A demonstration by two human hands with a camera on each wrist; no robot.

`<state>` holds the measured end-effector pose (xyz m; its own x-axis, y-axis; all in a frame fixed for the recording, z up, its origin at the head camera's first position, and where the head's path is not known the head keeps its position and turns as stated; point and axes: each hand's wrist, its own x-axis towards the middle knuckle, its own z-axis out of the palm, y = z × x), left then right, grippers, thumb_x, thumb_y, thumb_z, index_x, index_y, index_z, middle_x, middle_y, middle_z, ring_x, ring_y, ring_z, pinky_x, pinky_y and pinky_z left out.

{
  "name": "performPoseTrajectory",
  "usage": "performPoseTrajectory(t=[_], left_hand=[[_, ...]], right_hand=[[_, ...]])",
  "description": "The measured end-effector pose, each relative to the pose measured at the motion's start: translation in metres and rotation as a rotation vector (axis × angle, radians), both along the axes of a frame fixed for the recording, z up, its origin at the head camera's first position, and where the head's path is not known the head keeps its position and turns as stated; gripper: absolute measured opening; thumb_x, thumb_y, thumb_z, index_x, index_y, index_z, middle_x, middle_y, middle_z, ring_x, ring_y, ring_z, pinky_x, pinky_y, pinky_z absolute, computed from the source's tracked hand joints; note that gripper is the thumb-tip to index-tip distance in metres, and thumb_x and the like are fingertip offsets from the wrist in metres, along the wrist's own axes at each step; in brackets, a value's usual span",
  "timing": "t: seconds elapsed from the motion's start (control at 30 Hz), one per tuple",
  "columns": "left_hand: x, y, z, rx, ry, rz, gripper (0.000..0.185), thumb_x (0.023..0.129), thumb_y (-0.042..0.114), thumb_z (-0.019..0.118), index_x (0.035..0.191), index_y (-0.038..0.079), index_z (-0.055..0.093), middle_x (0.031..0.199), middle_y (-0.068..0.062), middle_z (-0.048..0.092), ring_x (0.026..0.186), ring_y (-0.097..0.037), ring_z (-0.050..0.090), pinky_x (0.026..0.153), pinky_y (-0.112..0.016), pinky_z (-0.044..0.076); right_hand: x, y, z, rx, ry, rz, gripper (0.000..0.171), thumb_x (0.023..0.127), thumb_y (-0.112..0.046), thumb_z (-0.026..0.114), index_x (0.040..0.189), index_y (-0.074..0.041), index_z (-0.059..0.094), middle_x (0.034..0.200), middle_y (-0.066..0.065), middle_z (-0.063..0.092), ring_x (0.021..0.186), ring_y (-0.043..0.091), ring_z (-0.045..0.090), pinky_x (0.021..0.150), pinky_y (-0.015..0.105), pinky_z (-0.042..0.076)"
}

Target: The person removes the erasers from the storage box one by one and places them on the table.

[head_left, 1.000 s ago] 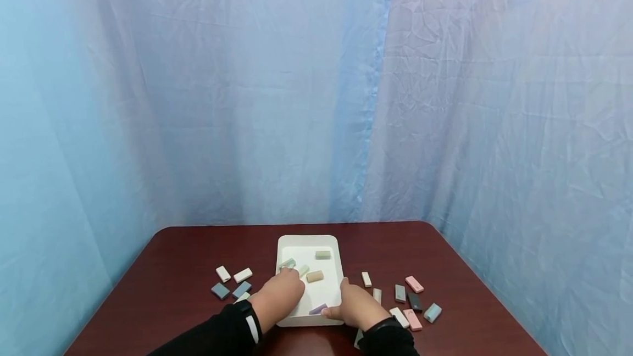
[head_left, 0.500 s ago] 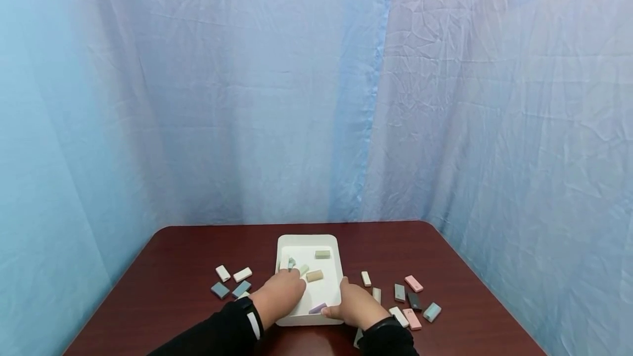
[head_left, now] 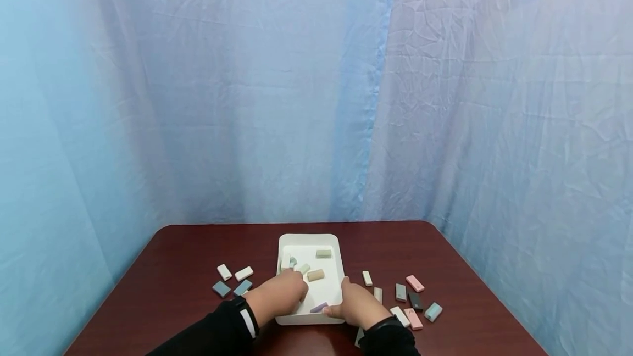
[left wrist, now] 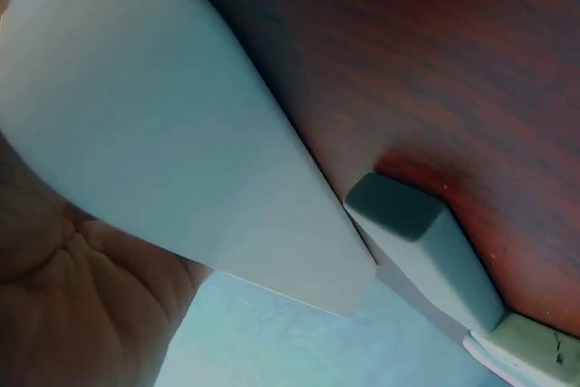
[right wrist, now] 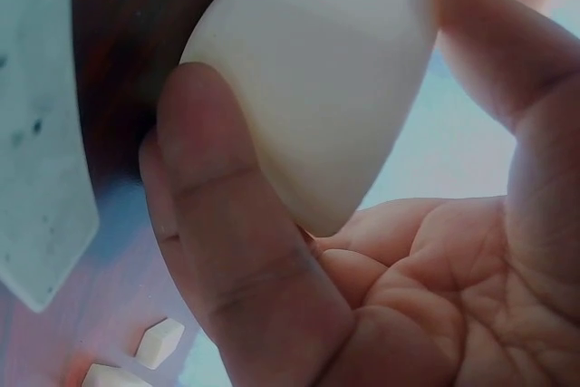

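Note:
A white tray (head_left: 310,240) sits mid-table with several small pastel blocks in it, among them a tan block (head_left: 315,275) and a purple block (head_left: 318,307). My left hand (head_left: 282,294) lies over the tray's near left rim, its fingers curled into the tray. In the left wrist view its palm (left wrist: 72,314) presses against the tray's outer wall (left wrist: 181,133). My right hand (head_left: 353,306) grips the tray's near right corner. The right wrist view shows its thumb (right wrist: 236,242) and a finger (right wrist: 507,61) wrapped around that corner (right wrist: 335,70).
Loose blocks lie on the dark red table (head_left: 173,268) on both sides of the tray: white and blue-grey blocks (head_left: 221,289) on the left, pink (head_left: 415,283), dark and teal blocks (head_left: 432,312) on the right. Blue curtains close off the table's back and sides.
My left hand's fingers have slid a little to the right, further into the tray. The white and teal blocks at the tray's far left have shifted. My right hand has kept its hold.

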<state>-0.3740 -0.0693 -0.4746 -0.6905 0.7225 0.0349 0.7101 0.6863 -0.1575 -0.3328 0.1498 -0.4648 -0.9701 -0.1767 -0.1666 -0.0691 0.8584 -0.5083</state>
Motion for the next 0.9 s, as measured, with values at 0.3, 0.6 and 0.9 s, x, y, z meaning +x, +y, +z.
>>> performPoseTrajectory(t=[0.3,0.6,0.9], left_hand=[[0.0,-0.009,-0.002,0.148,-0.039,-0.041,0.019,0.079,0.009,0.08,0.071,0.025,0.075,0.066,0.014,0.063,0.064,-0.002,0.053,0.063,-0.02,0.046],[-0.004,-0.043,0.019,0.388,-0.082,-0.005,0.015,0.083,0.005,0.079,0.089,0.018,0.084,0.091,0.008,0.068,0.088,-0.009,0.063,0.078,-0.028,0.057],[-0.022,-0.1,0.023,0.321,-0.012,0.437,0.013,0.093,0.002,0.075,0.085,0.013,0.075,0.085,-0.002,0.063,0.084,-0.021,0.056,0.083,-0.044,0.05]], right_hand=[[0.0,-0.002,-0.001,-0.001,-0.009,-0.004,0.101,0.089,-0.043,0.086,0.154,0.016,0.038,0.145,0.034,0.059,0.13,0.047,0.063,0.105,0.063,0.05],[0.0,-0.003,0.003,-0.003,0.0,0.001,0.101,0.089,-0.042,0.087,0.154,0.017,0.037,0.145,0.035,0.058,0.132,0.046,0.062,0.105,0.062,0.05],[-0.001,-0.002,0.002,-0.007,-0.032,-0.013,0.101,0.089,-0.042,0.087,0.156,0.015,0.037,0.149,0.034,0.056,0.136,0.048,0.059,0.108,0.064,0.048]])
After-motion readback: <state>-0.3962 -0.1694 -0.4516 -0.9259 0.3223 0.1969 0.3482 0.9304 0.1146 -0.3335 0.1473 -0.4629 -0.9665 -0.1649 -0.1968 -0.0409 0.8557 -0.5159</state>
